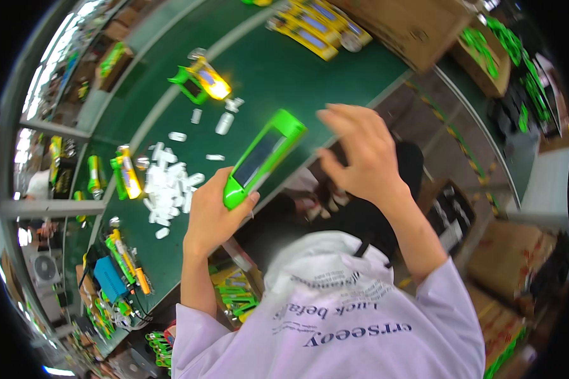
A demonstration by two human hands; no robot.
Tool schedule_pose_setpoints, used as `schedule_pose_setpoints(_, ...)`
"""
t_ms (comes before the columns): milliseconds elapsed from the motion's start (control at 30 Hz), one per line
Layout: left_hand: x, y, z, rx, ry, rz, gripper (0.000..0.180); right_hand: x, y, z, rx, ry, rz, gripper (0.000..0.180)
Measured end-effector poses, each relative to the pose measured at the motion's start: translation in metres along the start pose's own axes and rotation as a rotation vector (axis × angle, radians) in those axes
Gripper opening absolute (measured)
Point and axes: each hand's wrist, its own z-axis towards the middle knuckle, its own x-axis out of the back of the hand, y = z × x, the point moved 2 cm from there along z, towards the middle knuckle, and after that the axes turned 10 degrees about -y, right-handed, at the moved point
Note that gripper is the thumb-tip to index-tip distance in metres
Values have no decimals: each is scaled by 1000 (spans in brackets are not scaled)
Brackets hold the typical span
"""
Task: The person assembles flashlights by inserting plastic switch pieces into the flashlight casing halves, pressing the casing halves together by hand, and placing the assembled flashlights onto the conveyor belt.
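The green device (263, 158), a long flat piece with a dark panel on its face, is held above the near edge of the green surface (284, 69), its long axis running from lower left to upper right. The left hand (214, 211) is clamped around its lower end. The right hand (360, 155) hovers just beside the upper end, fingers spread and gripping nothing, while small white parts (167, 186) lie heaped on the surface to the left.

We see a dark green worktable (284, 69) bearing a heap of small white pieces (166, 189), a lit yellow and green lamp (203, 81), flat yellow packages (316, 25) and a brown cardboard box (411, 25). A blue box (110, 278) sits near its lower-left edge.
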Motion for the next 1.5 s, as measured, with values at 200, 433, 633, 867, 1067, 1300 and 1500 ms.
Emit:
schedule_pose_setpoints(200,81,-74,53,155,467,-335,38,-58,37,14,-168,127,40,49)
schedule_pose_setpoints(433,178,-215,167,413,599,-564,42,-93,63,14,-295,129,54,45)
schedule_pose_setpoints(633,228,-322,220,680,769,-293,55,-98,61,15,-279,104,36,42)
schedule_pose_setpoints(867,242,-319,263,967,550,524,51,-96,67,16,-328,69,41,42)
schedule_pose_setpoints(1067,287,-283,325,902,413,871,67,-100,71,22,-268,72,64,43)
schedule_pose_setpoints(1300,188,-136,533,-94,495,387,54,-95,74,21,-277,75,65,39)
schedule_pose_setpoints(1500,94,-55,602,179,298,381,95,-93,79,15,-282,61,54,38)
